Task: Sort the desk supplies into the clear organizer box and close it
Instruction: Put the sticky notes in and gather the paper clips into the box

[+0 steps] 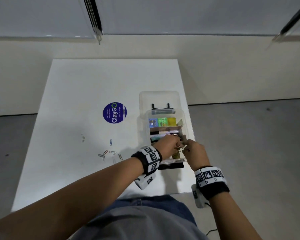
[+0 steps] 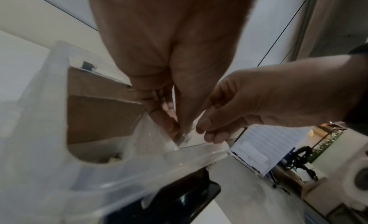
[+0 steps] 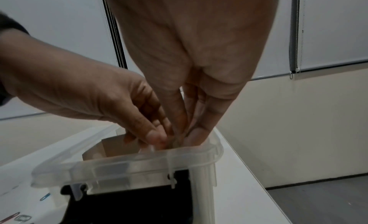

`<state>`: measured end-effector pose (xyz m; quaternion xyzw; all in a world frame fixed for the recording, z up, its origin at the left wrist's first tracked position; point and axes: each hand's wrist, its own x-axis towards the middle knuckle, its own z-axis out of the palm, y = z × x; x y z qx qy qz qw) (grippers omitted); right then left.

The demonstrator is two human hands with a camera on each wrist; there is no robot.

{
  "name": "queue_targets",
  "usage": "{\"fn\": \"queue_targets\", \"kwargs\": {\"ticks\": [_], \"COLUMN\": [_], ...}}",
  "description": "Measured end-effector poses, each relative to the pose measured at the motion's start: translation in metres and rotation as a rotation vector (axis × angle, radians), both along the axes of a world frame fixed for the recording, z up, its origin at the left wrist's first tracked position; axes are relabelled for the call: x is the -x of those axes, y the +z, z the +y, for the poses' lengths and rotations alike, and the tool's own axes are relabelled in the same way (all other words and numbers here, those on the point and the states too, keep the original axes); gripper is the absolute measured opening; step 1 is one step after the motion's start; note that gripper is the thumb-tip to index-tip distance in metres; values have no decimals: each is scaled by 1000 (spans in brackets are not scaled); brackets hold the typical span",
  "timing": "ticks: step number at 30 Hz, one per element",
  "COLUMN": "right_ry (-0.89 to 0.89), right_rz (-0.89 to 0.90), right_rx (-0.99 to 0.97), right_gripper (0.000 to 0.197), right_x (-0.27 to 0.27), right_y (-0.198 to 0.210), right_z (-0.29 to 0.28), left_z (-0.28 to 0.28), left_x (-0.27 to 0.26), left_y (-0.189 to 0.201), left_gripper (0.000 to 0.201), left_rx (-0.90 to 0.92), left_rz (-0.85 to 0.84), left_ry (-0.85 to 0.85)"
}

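- left hand and right hand meet fingertip to fingertip over the near compartment of the clear organizer box; both have fingers bunched together and pointing down, and between them the head view shows a small tangle that looks like paper clips.
- which hand truly grips that tangle i cannot tell; the wrist views show fingertips pressed close at the box rim but the metal itself is blurred.
- risk, as i judge it: linked clips may cling to a finger when let go and get dragged back out over the rim, or spill onto the table beside the box.
- second risk: both hands work at the near right corner, and the box stands close to the table's right edge; a downward shove there could tip or slide it.
- inside, cardboard dividers stand close by the fingers; a knock could bend one so that clips slip into the wrong compartment.
- further back the box holds coloured items, and its lid is laid open behind, so closing is not yet done.
- loose paper clips lie on the table to the left of the left wrist, well apart from both hands, near a round blue sticker.
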<state>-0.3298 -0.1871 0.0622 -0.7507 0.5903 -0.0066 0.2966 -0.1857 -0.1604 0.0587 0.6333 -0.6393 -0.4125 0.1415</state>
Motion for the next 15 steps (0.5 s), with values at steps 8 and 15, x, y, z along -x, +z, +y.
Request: {"fn": "queue_targets", "kwargs": {"ticks": [8,15], "right_ry": [183,482], "right_rz": [-122,-156], "right_rx": [85,-97], "right_gripper": [18,22], "right_x": [-49,-156], "right_y": [15,-9], "right_z": [18,71], "left_z": [28,70], "left_x": [-80,-170], "left_y": [-13,-44], "left_gripper": [9,10], "left_rx": [127,65], "left_rz": [17,-74], "left_ry": [348,644]}}
